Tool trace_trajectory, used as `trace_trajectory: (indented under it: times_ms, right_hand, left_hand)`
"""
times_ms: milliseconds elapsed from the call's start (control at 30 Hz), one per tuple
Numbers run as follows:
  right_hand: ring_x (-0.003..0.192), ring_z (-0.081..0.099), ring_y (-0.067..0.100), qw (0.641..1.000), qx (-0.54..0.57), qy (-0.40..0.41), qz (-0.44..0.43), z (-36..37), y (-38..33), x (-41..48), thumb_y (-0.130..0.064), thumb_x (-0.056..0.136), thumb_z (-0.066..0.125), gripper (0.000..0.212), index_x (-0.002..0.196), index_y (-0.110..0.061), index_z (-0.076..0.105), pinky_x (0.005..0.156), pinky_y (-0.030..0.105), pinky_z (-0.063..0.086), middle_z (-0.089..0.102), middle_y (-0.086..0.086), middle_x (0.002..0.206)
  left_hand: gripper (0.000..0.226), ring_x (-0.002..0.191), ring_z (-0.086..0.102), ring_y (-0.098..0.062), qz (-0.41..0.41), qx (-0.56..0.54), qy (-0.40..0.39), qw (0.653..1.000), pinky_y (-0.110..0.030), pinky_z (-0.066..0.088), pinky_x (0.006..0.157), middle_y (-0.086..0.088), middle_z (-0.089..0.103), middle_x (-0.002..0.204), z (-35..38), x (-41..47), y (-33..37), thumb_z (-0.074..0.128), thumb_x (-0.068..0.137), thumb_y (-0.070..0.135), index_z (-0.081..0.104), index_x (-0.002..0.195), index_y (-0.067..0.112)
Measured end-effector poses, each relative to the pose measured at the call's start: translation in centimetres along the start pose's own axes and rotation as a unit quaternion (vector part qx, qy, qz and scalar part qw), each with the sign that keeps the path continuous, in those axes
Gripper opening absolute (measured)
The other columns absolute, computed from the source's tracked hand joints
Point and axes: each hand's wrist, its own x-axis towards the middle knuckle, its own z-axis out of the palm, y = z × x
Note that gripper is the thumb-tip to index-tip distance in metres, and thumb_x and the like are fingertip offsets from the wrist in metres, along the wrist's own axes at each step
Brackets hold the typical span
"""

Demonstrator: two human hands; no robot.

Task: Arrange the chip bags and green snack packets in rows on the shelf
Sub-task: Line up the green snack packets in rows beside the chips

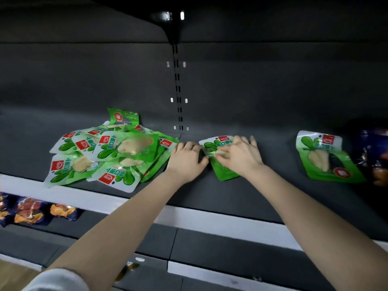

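Observation:
A loose pile of several green snack packets (109,156) lies at the left of the dark shelf (241,196). One green packet (223,172) lies flat in the middle of the shelf. My right hand (239,156) presses on top of it with fingers spread and fairly straight. My left hand (185,158) rests at the packet's left edge, fingers bent downward; its thumb touches the packet. Another green packet (323,158) lies alone at the right. Dark blue chip bags (373,156) sit at the far right of the shelf.
The shelf's white front edge strip (210,219) runs across below my forearms. More dark blue chip bags (31,211) lie on the lower shelf at the left. A slotted upright (178,91) divides the back wall. Wooden floor shows at the bottom left.

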Motion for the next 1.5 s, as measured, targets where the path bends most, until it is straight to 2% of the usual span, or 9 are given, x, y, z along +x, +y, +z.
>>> trace_trajectory:
  times_ms: [200,367,500,600,733,867,1033,1233,1500]
  right_hand:
    - [0.132,0.029,0.032,0.993,0.067,-0.030,0.090,-1.0,5.2,-2.9,-0.059,0.085,0.053,0.038,0.118,-0.043,0.061,0.110,0.045,0.024,0.025,0.000,0.150]
    - [0.140,0.019,0.044,0.971,0.161,-0.082,0.153,-0.4,7.2,-4.3,-0.061,0.083,0.056,0.075,0.146,-0.035,0.025,0.113,0.044,0.025,-0.010,0.002,0.159]
    - [0.139,0.026,0.036,0.964,0.237,-0.030,0.120,0.1,7.9,-5.7,-0.052,0.082,0.065,0.082,0.148,-0.030,0.024,0.113,0.035,0.024,-0.001,0.002,0.158]
    - [0.138,0.030,0.020,0.933,0.328,0.059,0.139,-0.1,8.8,-6.3,-0.038,0.083,0.069,0.077,0.147,-0.023,0.028,0.103,0.014,0.019,0.020,0.006,0.153]
    - [0.123,0.044,0.013,0.874,0.412,0.100,0.236,-1.3,10.5,-6.6,-0.024,0.081,0.075,0.088,0.151,-0.019,0.020,0.106,0.025,0.032,0.054,-0.008,0.119]
    - [0.112,0.055,0.017,0.861,0.412,0.107,0.279,-1.4,12.7,-7.2,-0.013,0.080,0.074,0.086,0.148,-0.031,0.025,0.103,0.036,0.042,0.056,0.000,0.108]
    - [0.095,0.059,0.015,0.876,0.358,0.174,0.271,-2.1,15.1,-9.7,0.007,0.085,0.055,0.069,0.142,-0.027,0.036,0.066,0.010,0.045,0.062,0.004,0.111]
    - [0.101,0.047,0.022,0.921,0.215,0.196,0.258,-3.1,17.6,-11.3,0.018,0.074,0.049,0.083,0.143,-0.027,0.032,0.081,0.030,0.046,0.038,0.006,0.119]
    - [0.128,0.025,0.031,0.964,0.041,0.059,0.258,-2.8,19.0,-10.5,0.011,0.068,0.066,0.094,0.145,-0.028,0.029,0.096,0.038,0.041,0.018,0.012,0.145]
  left_hand:
    - [0.051,0.130,0.036,-0.032,0.039,-0.028,-0.047,0.998,-0.039,0.022,0.110,-0.010,0.045,0.140,1.0,1.8,4.0,0.037,0.096,0.045,0.039,0.139,0.018]
    - [0.050,0.124,0.045,-0.034,0.059,-0.147,-0.077,0.984,-0.039,0.028,0.109,-0.016,0.054,0.131,2.3,2.9,7.5,0.043,0.094,0.038,0.039,0.138,0.014]
    - [0.051,0.115,0.055,-0.024,0.010,-0.362,-0.040,0.931,-0.024,0.040,0.094,-0.006,0.061,0.122,2.0,3.5,8.8,0.058,0.089,0.016,0.040,0.136,0.014]
    - [0.053,0.097,0.062,-0.021,-0.051,-0.511,-0.022,0.858,-0.036,0.053,0.087,-0.006,0.065,0.101,1.6,4.0,9.3,0.058,0.084,-0.001,0.043,0.131,0.017]
    - [0.051,0.096,0.059,-0.019,-0.027,-0.600,-0.052,0.798,-0.037,0.059,0.071,0.002,0.061,0.088,1.1,4.0,10.9,0.052,0.085,-0.010,0.045,0.128,0.015]
    - [0.048,0.098,0.061,-0.018,0.013,-0.591,-0.043,0.805,-0.047,0.055,0.084,0.006,0.063,0.088,1.8,4.4,12.7,0.051,0.085,-0.009,0.048,0.120,0.024]
    - [0.044,0.092,0.059,-0.015,0.062,-0.577,-0.056,0.812,-0.040,0.050,0.092,0.004,0.066,0.093,2.8,4.5,15.9,0.053,0.087,-0.003,0.046,0.124,0.020]
    - [0.056,0.139,0.025,-0.031,0.157,-0.187,-0.070,0.967,-0.038,0.017,0.116,-0.013,0.028,0.151,4.4,4.7,18.6,0.041,0.096,0.032,0.024,0.146,0.011]
    - [0.060,0.146,0.004,-0.027,0.196,-0.060,-0.140,0.969,-0.042,0.004,0.119,-0.003,0.009,0.159,5.4,4.4,18.3,0.021,0.098,0.049,0.016,0.150,0.019]
